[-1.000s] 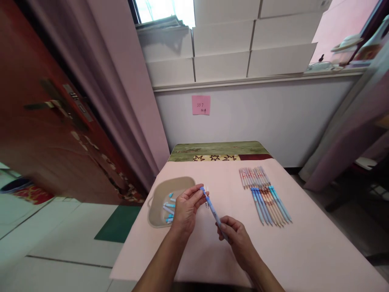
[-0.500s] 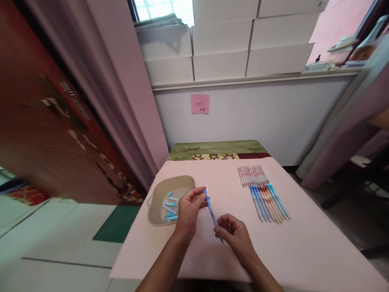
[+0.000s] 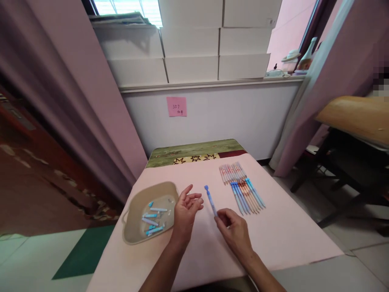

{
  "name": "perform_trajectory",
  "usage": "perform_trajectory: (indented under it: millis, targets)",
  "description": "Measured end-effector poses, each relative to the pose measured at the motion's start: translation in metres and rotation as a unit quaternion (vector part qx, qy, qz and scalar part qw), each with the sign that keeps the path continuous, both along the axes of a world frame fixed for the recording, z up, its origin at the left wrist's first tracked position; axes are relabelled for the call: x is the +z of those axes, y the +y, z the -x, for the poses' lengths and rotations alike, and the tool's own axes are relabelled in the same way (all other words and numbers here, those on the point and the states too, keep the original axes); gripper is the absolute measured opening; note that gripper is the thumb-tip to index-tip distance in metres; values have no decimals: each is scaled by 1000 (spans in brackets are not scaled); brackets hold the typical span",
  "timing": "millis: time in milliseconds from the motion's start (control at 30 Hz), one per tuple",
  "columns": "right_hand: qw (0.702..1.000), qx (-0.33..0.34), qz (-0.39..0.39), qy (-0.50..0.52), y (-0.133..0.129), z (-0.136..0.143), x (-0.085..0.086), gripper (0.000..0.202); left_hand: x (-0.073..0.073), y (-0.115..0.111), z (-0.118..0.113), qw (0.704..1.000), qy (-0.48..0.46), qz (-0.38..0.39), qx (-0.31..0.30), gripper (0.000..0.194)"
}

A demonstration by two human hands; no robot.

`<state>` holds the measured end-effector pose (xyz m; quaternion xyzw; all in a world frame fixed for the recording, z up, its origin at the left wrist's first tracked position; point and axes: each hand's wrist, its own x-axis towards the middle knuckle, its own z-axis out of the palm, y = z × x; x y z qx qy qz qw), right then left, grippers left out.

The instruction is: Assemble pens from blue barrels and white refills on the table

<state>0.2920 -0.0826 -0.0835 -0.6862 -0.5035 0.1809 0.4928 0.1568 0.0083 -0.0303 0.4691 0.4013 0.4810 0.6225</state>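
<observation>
A blue pen (image 3: 212,202) is held near its lower end between the thumb and fingers of my right hand (image 3: 234,229). Its darker blue top end points up and away from me. Just left of the pen, my left hand (image 3: 187,209) has its fingers apart and holds nothing. Beside it stands a beige basin (image 3: 129,219) with blue and pale pen parts (image 3: 153,219) inside. To the right, blue, brown and light blue pens (image 3: 247,196) lie side by side in a row. Behind them is a second row of pale pens (image 3: 232,173).
A pink cloth (image 3: 273,239) covers most of the table, leaving a green patterned strip (image 3: 194,148) at the back. White boxes (image 3: 191,44) are stacked above a wall with a pink note (image 3: 176,106). A wooden stool (image 3: 358,117) stands at the right.
My left hand has let go of the pen's top end and opened, while my right hand keeps its hold on the pen. The camera view has turned to the right.
</observation>
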Motion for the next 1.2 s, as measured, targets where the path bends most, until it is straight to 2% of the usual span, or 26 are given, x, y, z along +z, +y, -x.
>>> perform_trajectory:
  millis: [167,367,567,700,833,933,1000,1033,1100,1167,1200]
  targets:
    - [980,-110,105,-126,5,-43,-9,18,-22,-13,11,995,53,77,-42,40]
    - [930,-128,265,-219,22,-66,-6,17,-42,-27,24,985,91,119,-82,33]
    - [904,-118,306,-276,29,-63,-3,22,-54,-35,34,982,114,130,-81,28]
    - [889,-123,322,-300,29,-65,-9,25,-62,-41,38,981,115,134,-75,25]
    - [889,-122,317,-307,26,-69,-17,27,-67,-52,47,984,107,123,-76,25]
    - [901,-121,285,-304,23,-69,-16,30,-58,-56,66,985,114,105,-82,26]
    - [915,-118,255,-290,22,-64,-11,30,-41,-46,87,986,133,76,-69,26]
    - [923,-111,239,-279,23,-59,-8,29,-31,-36,100,986,151,52,-44,25]
    - [942,-79,205,-254,27,-44,-3,28,-9,-6,128,978,204,-15,44,23]
    - [957,-28,175,-230,33,-26,0,26,7,29,155,947,276,-94,132,21]
    - [962,-1,162,-222,36,-16,1,26,11,46,165,924,323,-130,158,19]
